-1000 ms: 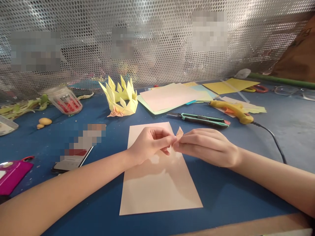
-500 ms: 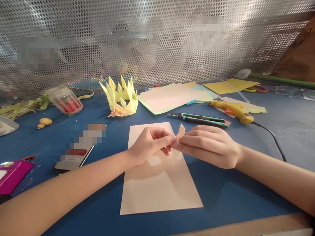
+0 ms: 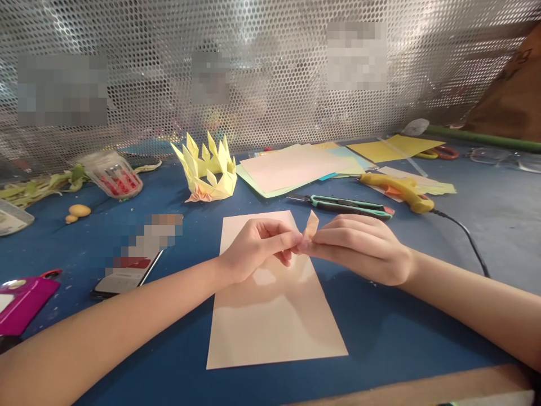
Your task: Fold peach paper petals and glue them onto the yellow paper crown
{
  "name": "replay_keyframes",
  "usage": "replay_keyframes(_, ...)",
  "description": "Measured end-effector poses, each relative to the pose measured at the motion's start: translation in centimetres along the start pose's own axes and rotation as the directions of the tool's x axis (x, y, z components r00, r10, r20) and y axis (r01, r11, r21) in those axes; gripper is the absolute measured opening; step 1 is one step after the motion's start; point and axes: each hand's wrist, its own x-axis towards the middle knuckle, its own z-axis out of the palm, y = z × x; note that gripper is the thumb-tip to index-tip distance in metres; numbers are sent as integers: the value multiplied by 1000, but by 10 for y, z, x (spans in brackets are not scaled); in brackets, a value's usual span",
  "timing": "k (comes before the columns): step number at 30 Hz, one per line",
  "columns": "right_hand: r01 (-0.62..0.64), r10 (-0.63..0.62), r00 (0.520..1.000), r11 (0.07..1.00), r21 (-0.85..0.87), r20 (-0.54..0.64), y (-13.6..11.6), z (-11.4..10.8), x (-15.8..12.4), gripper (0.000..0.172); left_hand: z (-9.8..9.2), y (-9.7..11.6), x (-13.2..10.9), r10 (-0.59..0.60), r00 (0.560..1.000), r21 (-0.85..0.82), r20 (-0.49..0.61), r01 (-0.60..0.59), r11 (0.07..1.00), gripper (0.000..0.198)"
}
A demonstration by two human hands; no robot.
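Note:
A small folded piece of pink paper (image 3: pixel 311 224) sticks up between my fingertips, its lower part hidden by them. My left hand (image 3: pixel 262 248) pinches it with thumb and forefinger. From the other side my right hand (image 3: pixel 361 248) grips it too, the fingers held together. Both hands are just above the far part of a pale pink sheet of paper (image 3: pixel 274 327), which lies flat on the blue table. Beyond my left hand stands a yellow folded-paper crown (image 3: pixel 211 180) with pink folds at its front.
A teal utility knife (image 3: pixel 350 206) and a yellow corded tool (image 3: pixel 399 189) lie beyond my right hand. Behind them are stacked coloured papers (image 3: pixel 291 166). At left are a phone (image 3: pixel 131 270), a tilted jar (image 3: pixel 112 175) and a magenta object (image 3: pixel 27 304). Perforated metal (image 3: pixel 270 113) backs the table.
My right fingers have shifted slightly on the folded paper, and a little more of it shows, tilting to the right. My left hand stays nearly still.

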Motion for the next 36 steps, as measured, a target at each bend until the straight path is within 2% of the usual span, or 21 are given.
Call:
replay_keyframes(7,65,-66,998,994,-82,-9,0,1,-1,33,-1,-1,2,-59,998,70,15,57,996,37)
replay_keyframes(12,148,-143,989,976,-162,41,-2,3,7,32,-3,-2,3,-102,995,141,-6,102,985,40)
replay_keyframes(15,162,-154,986,975,-156,58,-1,4,7,27,-2,-3,3,-91,996,167,1,89,982,44)
replay_keyframes(19,151,-147,988,983,-108,48,0,6,5,22,2,-2,1,-53,999,192,4,51,980,48)
replay_keyframes(26,137,-126,984,987,-80,123,-2,3,10,24,1,-1,0,-22,1000,178,-7,23,984,48)
replay_keyframes(30,122,-112,987,989,-80,119,-2,6,7,27,-1,-5,2,5,999,169,-41,2,986,45)
replay_keyframes(34,65,-48,984,993,-94,173,-3,6,7,28,0,-8,0,49,995,164,-83,-35,986,42)
replay_keyframes(36,21,-8,987,997,-79,159,-3,4,10,24,1,-7,-1,60,994,167,-95,-44,985,39)
